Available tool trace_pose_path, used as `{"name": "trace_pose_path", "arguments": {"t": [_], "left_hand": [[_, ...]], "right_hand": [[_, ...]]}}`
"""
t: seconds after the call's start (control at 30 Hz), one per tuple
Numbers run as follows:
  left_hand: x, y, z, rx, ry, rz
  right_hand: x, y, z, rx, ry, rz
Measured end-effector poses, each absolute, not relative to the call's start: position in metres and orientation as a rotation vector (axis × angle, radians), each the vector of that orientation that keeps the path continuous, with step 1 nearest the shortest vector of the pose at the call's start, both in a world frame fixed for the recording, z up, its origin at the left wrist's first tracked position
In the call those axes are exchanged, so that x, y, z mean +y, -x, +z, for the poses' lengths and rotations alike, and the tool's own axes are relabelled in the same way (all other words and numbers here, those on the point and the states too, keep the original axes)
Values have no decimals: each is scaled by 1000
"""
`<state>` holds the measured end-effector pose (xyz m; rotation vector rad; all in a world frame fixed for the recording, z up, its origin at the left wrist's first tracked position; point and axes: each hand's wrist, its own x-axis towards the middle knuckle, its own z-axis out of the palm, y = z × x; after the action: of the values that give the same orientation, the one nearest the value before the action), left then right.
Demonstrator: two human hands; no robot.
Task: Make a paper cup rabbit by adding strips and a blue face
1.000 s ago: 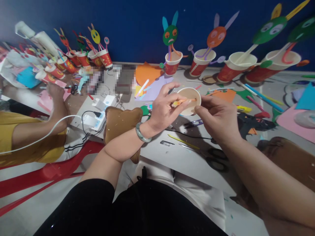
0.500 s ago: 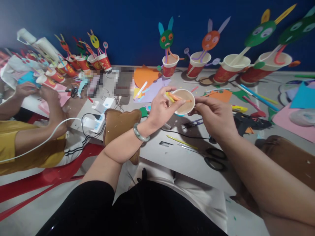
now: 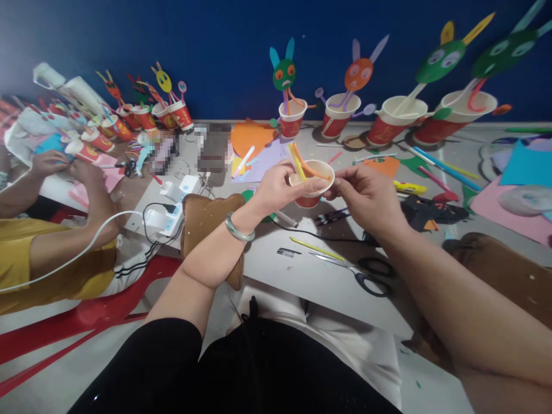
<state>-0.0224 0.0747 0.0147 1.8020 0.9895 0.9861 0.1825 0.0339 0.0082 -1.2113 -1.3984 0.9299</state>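
A red and white paper cup (image 3: 309,202) is held above the table between both hands, its opening tilted toward me. Bent yellow and orange strips (image 3: 305,163) stick up from inside it. My left hand (image 3: 279,187) wraps round the cup's left side, with the thumb over the rim near the orange strip. At the right rim, my right hand (image 3: 366,192) pinches the cup's edge between thumb and fingers. A grey-green bangle (image 3: 240,228) circles my left wrist.
Cups with paper rabbit-like figures (image 3: 293,124) line the blue wall. Scissors (image 3: 374,276), a yellow strip (image 3: 317,248), a black glue gun (image 3: 435,211) and coloured paper (image 3: 252,138) lie around. A power strip (image 3: 170,217) is at left, near another person's arms (image 3: 92,192).
The cup has turned more upright and moved slightly left, showing its red side. The yellow and orange strips now rise above the rim. The camera view has shifted slightly.
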Motion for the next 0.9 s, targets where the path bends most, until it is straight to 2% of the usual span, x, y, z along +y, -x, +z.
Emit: {"name": "trace_pose_path", "arguments": {"t": [0.23,0.47,0.9], "left_hand": [[75,28,20,1097,-1910,971],[81,36,19,1018,-1889,970],[78,27,11,970,-2091,1153]], "right_hand": [[33,-183,6,-1401,1141,951],[35,-181,9,-1226,1012,1100],[38,-179,6,-1002,1059,1143]]}}
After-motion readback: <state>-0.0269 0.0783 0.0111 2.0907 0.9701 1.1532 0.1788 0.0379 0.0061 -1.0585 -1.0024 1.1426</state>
